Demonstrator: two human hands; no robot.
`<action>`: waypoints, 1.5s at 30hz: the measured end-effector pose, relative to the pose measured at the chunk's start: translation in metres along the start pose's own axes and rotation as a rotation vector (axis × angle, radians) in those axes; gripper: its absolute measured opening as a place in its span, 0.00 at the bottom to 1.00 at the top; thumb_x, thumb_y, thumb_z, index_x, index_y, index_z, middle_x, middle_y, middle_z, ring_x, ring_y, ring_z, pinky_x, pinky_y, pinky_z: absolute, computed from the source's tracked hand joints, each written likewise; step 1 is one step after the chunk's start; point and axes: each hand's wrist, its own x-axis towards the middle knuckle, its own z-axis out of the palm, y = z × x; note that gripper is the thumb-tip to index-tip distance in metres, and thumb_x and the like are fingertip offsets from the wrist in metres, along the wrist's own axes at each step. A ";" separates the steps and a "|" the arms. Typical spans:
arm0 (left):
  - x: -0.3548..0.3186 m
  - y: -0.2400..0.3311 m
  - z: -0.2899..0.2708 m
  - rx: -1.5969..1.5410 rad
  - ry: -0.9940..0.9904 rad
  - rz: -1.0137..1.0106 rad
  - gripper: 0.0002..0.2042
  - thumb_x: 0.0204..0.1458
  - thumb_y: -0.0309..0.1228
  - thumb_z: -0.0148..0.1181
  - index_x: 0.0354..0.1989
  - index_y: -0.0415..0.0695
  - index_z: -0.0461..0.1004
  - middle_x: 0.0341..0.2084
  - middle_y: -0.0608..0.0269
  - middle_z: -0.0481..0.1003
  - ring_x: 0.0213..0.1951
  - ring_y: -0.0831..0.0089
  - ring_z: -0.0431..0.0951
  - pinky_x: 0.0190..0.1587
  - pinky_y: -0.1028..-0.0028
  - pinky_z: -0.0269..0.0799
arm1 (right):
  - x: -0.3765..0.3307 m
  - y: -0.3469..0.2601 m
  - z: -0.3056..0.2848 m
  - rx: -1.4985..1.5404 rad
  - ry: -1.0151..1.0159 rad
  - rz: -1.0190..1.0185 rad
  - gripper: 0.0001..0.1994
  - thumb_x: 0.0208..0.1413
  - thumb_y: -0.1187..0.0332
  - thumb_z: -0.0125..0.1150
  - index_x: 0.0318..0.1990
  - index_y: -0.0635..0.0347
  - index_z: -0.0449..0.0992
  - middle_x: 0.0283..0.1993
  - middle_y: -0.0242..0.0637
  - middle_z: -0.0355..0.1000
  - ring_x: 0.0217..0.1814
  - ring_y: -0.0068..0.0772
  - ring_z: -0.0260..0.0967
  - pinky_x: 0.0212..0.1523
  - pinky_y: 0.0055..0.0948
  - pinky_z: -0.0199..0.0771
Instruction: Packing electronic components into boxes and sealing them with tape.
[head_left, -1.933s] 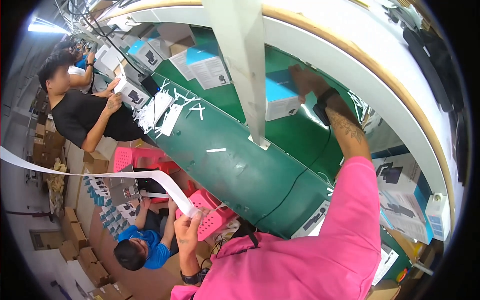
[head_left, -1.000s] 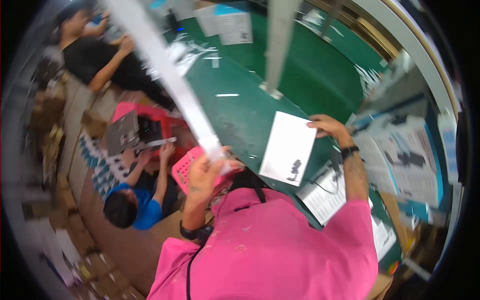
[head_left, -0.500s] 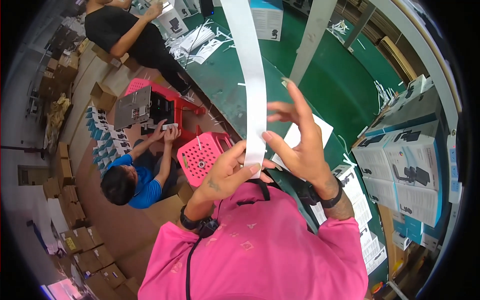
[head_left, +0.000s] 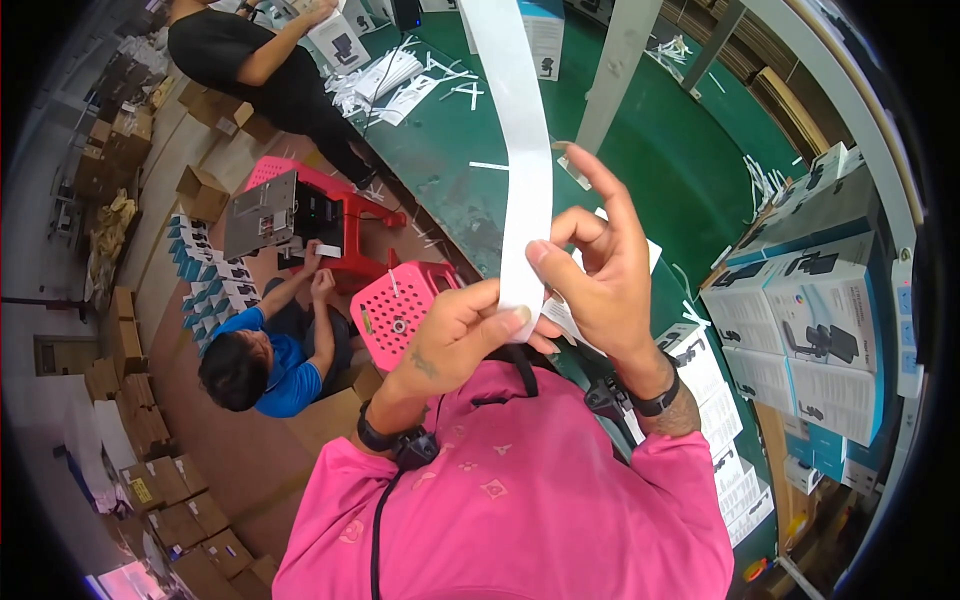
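Observation:
A long white paper strip [head_left: 527,180] runs up from my hands past the top of the view. My left hand [head_left: 450,340] grips its lower end between thumb and fingers. At the strip's right edge, my right hand [head_left: 600,280] pinches it with the thumb and a bent finger, while the index finger points upward. By that index fingertip is a small pale piece [head_left: 574,168], too small to name. Behind my right hand lies a white sheet [head_left: 652,256], partly hidden.
The green table [head_left: 440,170] carries a pile of white paper strips [head_left: 385,80]. Printed boxes [head_left: 820,330] are stacked on the right. A pink stool [head_left: 395,315] stands at left. One person in blue [head_left: 290,370] sits by a machine [head_left: 275,215]; another in black [head_left: 225,50] stands farther off.
The strip and both hands have shifted slightly right. My right thumb and a finger have closed onto the strip's edge. The seated person's hands have moved apart.

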 end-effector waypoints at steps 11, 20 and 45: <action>0.007 0.011 0.008 0.504 0.047 0.092 0.10 0.63 0.26 0.46 0.44 0.32 0.69 0.34 0.52 0.79 0.33 0.68 0.82 0.38 0.74 0.75 | -0.017 -0.019 -0.027 -0.890 -0.149 -0.610 0.17 0.39 0.76 0.70 0.41 0.59 0.80 0.42 0.37 0.72 0.42 0.41 0.67 0.42 0.36 0.69; 0.019 0.005 0.012 0.809 -0.029 0.199 0.07 0.60 0.25 0.50 0.41 0.34 0.70 0.28 0.49 0.79 0.28 0.52 0.79 0.29 0.69 0.72 | -0.020 -0.011 -0.047 -0.980 -0.253 -0.637 0.18 0.41 0.72 0.69 0.43 0.61 0.78 0.42 0.37 0.70 0.42 0.41 0.67 0.39 0.37 0.69; 0.035 -0.018 0.007 0.954 -0.090 0.386 0.10 0.51 0.21 0.55 0.42 0.39 0.74 0.29 0.56 0.77 0.36 0.54 0.77 0.51 0.59 0.70 | -0.010 -0.018 -0.071 -0.835 -0.409 -0.481 0.12 0.43 0.79 0.61 0.39 0.68 0.78 0.42 0.44 0.74 0.41 0.43 0.70 0.41 0.36 0.71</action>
